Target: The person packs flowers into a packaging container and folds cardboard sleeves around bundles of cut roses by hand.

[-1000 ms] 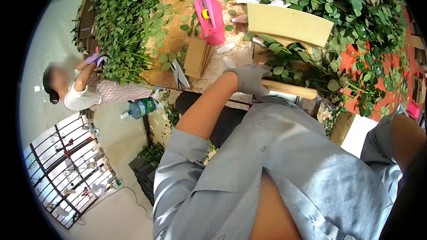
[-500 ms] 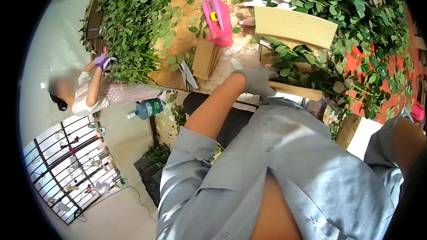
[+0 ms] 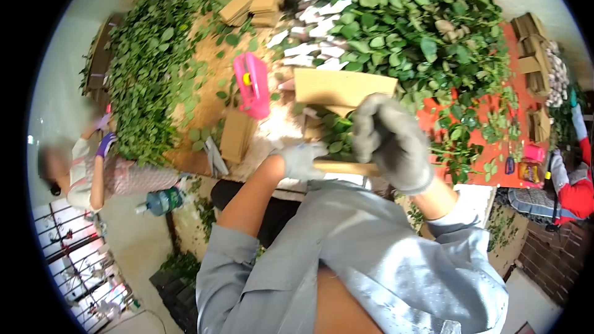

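My left hand, in a grey glove, is closed on the left end of a narrow cardboard edge close to my shirt. My right hand, also gloved, is raised over the right side of this cardboard, fingers curved and apart from the thumb; I see nothing between them. Green leafy stems lie between the near edge and an upright corrugated cardboard panel. The right hand covers part of the leaves and the panel's lower right corner.
A pink tape dispenser, a cardboard stack and a grey stapler-like tool lie on the left. White-wrapped bunches with foliage fill the back. One co-worker is at left, another at far right.
My right hand has come up from the lower right to above the cardboard. My left hand stays on the cardboard edge. The view has shifted, bringing the right-hand co-worker into sight.
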`<state>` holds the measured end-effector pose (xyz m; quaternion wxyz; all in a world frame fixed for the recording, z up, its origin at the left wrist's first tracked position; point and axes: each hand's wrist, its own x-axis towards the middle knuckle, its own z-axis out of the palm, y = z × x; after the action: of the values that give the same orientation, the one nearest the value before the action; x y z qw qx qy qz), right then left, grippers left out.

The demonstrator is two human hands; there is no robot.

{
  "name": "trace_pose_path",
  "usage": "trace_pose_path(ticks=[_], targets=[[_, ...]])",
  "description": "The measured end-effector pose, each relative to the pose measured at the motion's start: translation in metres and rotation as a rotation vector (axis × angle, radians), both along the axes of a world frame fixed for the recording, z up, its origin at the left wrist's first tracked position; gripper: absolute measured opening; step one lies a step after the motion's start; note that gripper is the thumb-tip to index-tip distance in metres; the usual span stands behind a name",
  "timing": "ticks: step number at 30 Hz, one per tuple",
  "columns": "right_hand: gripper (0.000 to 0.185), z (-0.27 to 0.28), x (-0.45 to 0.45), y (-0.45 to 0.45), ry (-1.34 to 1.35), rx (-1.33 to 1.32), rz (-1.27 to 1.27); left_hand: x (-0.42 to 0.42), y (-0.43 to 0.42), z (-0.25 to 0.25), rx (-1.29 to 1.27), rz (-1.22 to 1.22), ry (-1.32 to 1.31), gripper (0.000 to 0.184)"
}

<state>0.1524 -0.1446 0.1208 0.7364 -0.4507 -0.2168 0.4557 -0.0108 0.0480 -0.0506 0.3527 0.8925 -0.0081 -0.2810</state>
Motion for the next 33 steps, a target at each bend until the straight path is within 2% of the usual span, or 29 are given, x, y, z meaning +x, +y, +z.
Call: trace_pose_path(ticks=[1,2,3,7,9,10,14,16,17,18,19,20,22,24,25,26,27,29,31,33], targets=[[0.037,-0.022,-0.004,0.006,0.317,0.160,-0.010,0.001,0.000,-0.001,-0.009,0.000,0.016,0.073],[0.042,-0.030,-0.004,0.008,0.370,0.122,0.018,0.000,0.000,-0.001,-0.011,0.007,0.040,0.073],[0.042,-0.031,-0.004,0.009,0.395,0.127,0.021,0.008,0.000,0.015,-0.011,-0.011,0.165,0.083],[0.041,-0.030,-0.001,0.007,0.419,0.120,0.054,0.010,-0.003,0.031,0.031,0.015,0.187,0.086],[0.041,-0.031,0.000,0.006,0.526,0.089,0.055,0.010,-0.003,0.031,0.037,0.006,0.185,0.087],[0.039,-0.037,0.001,0.006,0.554,0.185,0.083,0.010,-0.003,0.031,0.037,0.009,0.189,0.087],[0.030,-0.021,-0.001,0.006,0.594,0.152,0.071,0.007,-0.003,0.024,0.042,0.010,0.201,0.086],[0.021,0.015,-0.007,0.004,-0.079,-0.202,0.125,0.014,-0.004,0.029,0.028,0.011,0.273,0.083],[0.013,0.019,-0.010,0.000,-0.627,-0.015,0.115,0.014,-0.003,0.030,0.016,0.007,0.341,0.081],[0.013,0.033,-0.009,0.000,-0.923,0.216,0.133,0.010,0.001,0.027,-0.008,0.003,0.257,0.076],[0.022,0.050,-0.009,-0.004,-1.174,0.426,0.186,0.013,-0.004,0.041,0.019,0.041,0.235,0.072],[0.033,0.066,-0.009,-0.008,-1.382,0.669,0.216,0.010,-0.002,0.026,0.000,0.025,0.182,0.070],[0.042,0.091,-0.035,-0.017,-1.237,0.632,0.051,0.008,-0.001,0.009,-0.036,0.010,0.125,0.064],[0.048,0.114,-0.060,-0.029,-1.104,0.421,0.029,0.006,-0.001,0.003,-0.044,0.011,0.090,0.061],[0.042,0.112,-0.059,-0.023,-1.104,0.378,0.069,0.010,-0.005,0.030,0.010,0.050,0.133,0.063],[0.036,0.111,-0.058,-0.017,-1.106,0.335,0.108,0.011,-0.005,0.030,0.023,0.062,0.187,0.065],[0.034,0.093,-0.041,0.004,-1.216,0.617,0.084,0.011,-0.006,0.030,0.028,0.073,0.240,0.067],[0.032,0.085,-0.033,0.013,-1.316,0.883,0.061,0.019,-0.004,0.040,0.015,0.032,0.272,0.069],[0.031,0.078,-0.036,0.020,-1.321,0.919,0.091,0.017,-0.007,0.036,-0.001,-0.018,0.303,0.071],[0.031,0.064,-0.051,0.033,-1.307,0.826,0.200,0.004,-0.007,0.023,0.127,0.035,0.114,0.070]])
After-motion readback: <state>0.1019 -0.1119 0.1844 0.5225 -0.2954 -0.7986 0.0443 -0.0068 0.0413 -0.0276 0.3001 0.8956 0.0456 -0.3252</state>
